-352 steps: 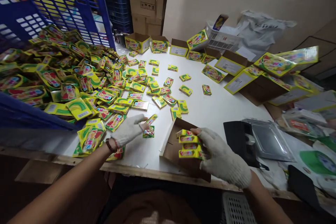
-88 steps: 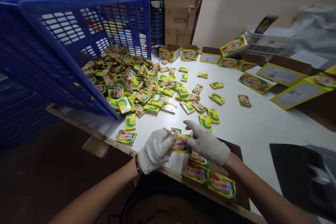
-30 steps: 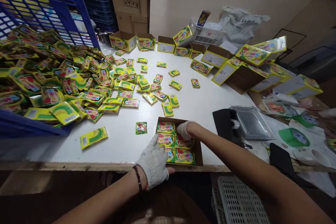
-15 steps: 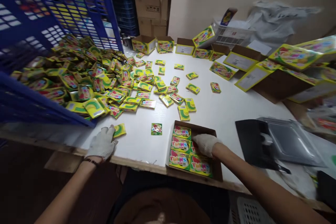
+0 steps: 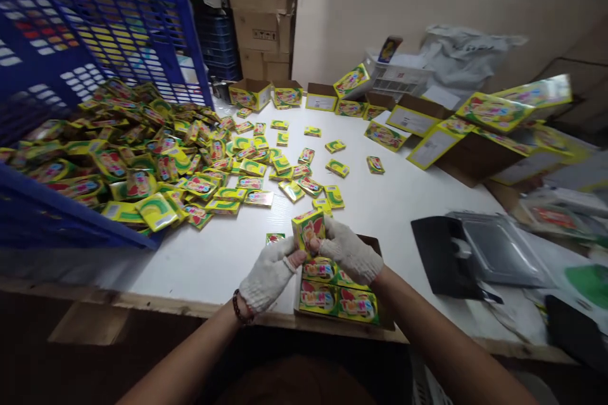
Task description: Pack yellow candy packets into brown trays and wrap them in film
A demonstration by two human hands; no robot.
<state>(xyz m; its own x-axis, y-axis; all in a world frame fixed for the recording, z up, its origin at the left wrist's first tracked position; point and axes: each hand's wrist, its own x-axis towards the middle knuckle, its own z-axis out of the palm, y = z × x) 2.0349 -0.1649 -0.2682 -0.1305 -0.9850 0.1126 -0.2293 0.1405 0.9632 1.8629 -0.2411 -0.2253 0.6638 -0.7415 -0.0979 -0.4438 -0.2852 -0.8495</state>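
Note:
My left hand (image 5: 268, 275), in a white knit glove with bare fingertips showing, is closed on the lower left side of a small yellow-green pack (image 5: 308, 228). From the other side my right hand (image 5: 351, 252), gloved alike, grips the same pack; whether it is one pack or several pressed together I cannot tell. They hold it tilted over the upper left of an open carton (image 5: 387, 316). Inside the carton, packs printed TWINS (image 5: 319, 297) lie in rows, partly hidden by my right hand. A small green packet (image 5: 275, 238) lies behind my left hand.
A blue plastic crate (image 5: 190, 38) lies on its side at left, with many loose packs (image 5: 156, 183) spilling onto the white table (image 5: 213, 266). Open yellow cartons (image 5: 320, 98) line the back and right. A black item (image 5: 437, 253) and clear plastic tray (image 5: 503, 247) lie at right.
My left hand has moved right from the table's front edge, leaving no pack where it was. My right hand has risen out of the carton, and both now meet on a pack.

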